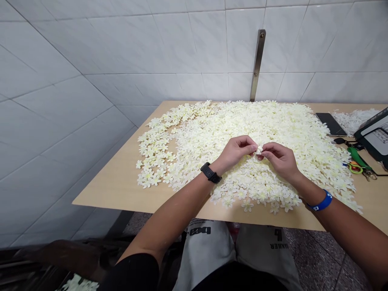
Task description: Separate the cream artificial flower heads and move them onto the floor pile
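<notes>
Over a wide heap of pale cream artificial flowers (212, 137), both my hands meet near the middle of the table. My left hand (238, 151), with a black watch band at its wrist, pinches a small artificial flower (259, 150) from the left side. From the other side my right hand (280, 158), with a blue band on its wrist, closes finger and thumb on the same flower. Its petals look bunched up between the fingertips. Exactly how the fingertips sit around it is partly hidden.
The light wooden table (112, 178) ends close to my lap. A looser band of flowers (151, 161) lies left of the heap. At the right are a dark phone (331, 124), white small pieces (354, 120), a dark box (376, 131) and a green-strapped key set (359, 159). Tiled walls stand behind and left.
</notes>
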Motion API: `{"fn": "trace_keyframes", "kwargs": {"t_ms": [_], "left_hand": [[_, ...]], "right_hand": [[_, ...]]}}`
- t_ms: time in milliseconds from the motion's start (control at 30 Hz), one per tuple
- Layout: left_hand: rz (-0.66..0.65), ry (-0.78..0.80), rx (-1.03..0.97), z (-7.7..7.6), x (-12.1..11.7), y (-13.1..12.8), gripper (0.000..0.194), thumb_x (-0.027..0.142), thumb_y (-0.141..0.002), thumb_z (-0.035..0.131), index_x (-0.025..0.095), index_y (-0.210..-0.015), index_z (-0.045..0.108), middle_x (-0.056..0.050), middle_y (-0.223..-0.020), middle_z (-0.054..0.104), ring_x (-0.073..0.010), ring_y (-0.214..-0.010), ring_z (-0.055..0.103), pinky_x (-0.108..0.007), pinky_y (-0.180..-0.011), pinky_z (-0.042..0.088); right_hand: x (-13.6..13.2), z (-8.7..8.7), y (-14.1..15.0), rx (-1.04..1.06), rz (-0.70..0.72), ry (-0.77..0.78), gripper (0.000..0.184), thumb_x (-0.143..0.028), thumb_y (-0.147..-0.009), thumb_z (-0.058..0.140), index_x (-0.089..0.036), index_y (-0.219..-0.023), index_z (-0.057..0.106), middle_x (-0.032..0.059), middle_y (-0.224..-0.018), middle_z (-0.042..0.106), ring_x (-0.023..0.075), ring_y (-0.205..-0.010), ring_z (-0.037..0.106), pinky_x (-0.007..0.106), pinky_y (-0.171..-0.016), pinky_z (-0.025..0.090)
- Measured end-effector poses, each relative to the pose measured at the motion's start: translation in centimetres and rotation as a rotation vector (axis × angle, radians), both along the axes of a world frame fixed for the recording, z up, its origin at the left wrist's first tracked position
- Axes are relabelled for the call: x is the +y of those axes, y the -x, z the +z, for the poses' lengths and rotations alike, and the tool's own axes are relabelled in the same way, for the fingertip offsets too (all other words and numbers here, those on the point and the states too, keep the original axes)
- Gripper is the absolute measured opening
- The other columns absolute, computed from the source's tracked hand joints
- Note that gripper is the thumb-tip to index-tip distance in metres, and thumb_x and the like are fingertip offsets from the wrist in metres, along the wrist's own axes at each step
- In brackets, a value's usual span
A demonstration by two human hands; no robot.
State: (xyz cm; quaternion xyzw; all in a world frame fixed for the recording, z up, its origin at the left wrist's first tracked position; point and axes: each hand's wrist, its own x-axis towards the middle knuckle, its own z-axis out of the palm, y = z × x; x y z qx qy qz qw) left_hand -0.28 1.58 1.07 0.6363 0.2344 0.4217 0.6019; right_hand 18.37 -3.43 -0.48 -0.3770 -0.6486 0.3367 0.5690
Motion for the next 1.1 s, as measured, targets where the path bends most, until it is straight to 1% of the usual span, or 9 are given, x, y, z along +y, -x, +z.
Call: {"fn": "trace_keyframes", "kwargs": {"t_ms": [200, 400, 533, 700, 833, 900, 1100], "left_hand": [[-0.038, 0.063, -0.029, -0.10, -0.06, -0.15, 0.038, 0.048, -0.076, 0.084, 0.015, -0.080, 0.067, 0.000, -0.073, 0.064, -0.0078, -0.067, 0.059, -0.024, -0.069, 0.052], [-0.037, 0.037, -0.010, 0.15, -0.32, -0.30, 0.038, 0.049, -0.078, 0.082, 0.015, -0.084, 0.067, -0.001, -0.075, 0.067, -0.0088, -0.069, 0.063, -0.026, -0.072, 0.055], [-0.040, 0.039, -0.005, 0.31, -0.43, -0.20, 0.037, 0.047, -0.079, 0.081, 0.014, -0.084, 0.067, -0.002, -0.076, 0.068, -0.0094, -0.070, 0.064, -0.027, -0.073, 0.056], [-0.042, 0.069, -0.011, 0.54, -0.58, -0.12, 0.039, 0.048, -0.077, 0.083, 0.013, -0.083, 0.068, -0.001, -0.073, 0.067, -0.0091, -0.069, 0.064, -0.025, -0.071, 0.055], [-0.036, 0.086, -0.014, 0.64, -0.66, -0.17, 0.039, 0.046, -0.077, 0.084, 0.012, -0.083, 0.068, -0.001, -0.075, 0.068, -0.0085, -0.070, 0.064, -0.025, -0.073, 0.055], [-0.039, 0.095, -0.014, 0.65, -0.67, -0.18, 0.039, 0.046, -0.076, 0.085, 0.012, -0.083, 0.068, -0.001, -0.075, 0.068, -0.0087, -0.070, 0.064, -0.025, -0.073, 0.055], [-0.049, 0.111, -0.015, 0.66, -0.64, -0.14, 0.039, 0.046, -0.076, 0.085, 0.012, -0.083, 0.068, -0.001, -0.074, 0.068, -0.0092, -0.070, 0.065, -0.026, -0.073, 0.056]], "right_hand": [[0.01, 0.10, 0.15, 0.037, -0.016, 0.007, 0.021, -0.041, -0.086, 0.076, -0.021, -0.083, 0.074, 0.0018, -0.070, 0.072, 0.0159, -0.063, 0.070, 0.030, -0.063, 0.060], [0.15, -0.21, 0.04, 0.029, -0.058, 0.032, 0.017, -0.035, -0.078, 0.083, -0.021, -0.082, 0.074, 0.0013, -0.073, 0.073, 0.0166, -0.064, 0.071, 0.030, -0.063, 0.061], [0.09, -0.20, -0.04, 0.019, -0.053, 0.012, 0.012, -0.031, -0.081, 0.081, -0.021, -0.082, 0.074, 0.0008, -0.071, 0.072, 0.0157, -0.063, 0.070, 0.029, -0.063, 0.060], [0.02, -0.10, 0.07, 0.011, -0.052, -0.004, 0.014, -0.033, -0.083, 0.080, -0.021, -0.082, 0.075, 0.0011, -0.071, 0.072, 0.0162, -0.063, 0.070, 0.030, -0.062, 0.061], [-0.02, 0.03, 0.17, -0.015, -0.057, -0.026, 0.015, -0.030, -0.076, 0.086, -0.022, -0.082, 0.076, 0.0007, -0.076, 0.074, 0.0165, -0.069, 0.072, 0.030, -0.069, 0.063], [-0.04, 0.11, 0.20, -0.016, -0.065, -0.028, 0.017, -0.030, -0.074, 0.088, -0.022, -0.081, 0.075, 0.0004, -0.076, 0.074, 0.0169, -0.069, 0.072, 0.030, -0.070, 0.063], [-0.04, 0.05, 0.14, 0.022, -0.041, -0.020, 0.010, -0.025, -0.078, 0.084, -0.022, -0.081, 0.075, -0.0002, -0.074, 0.074, 0.0155, -0.065, 0.073, 0.027, -0.065, 0.063]]}}
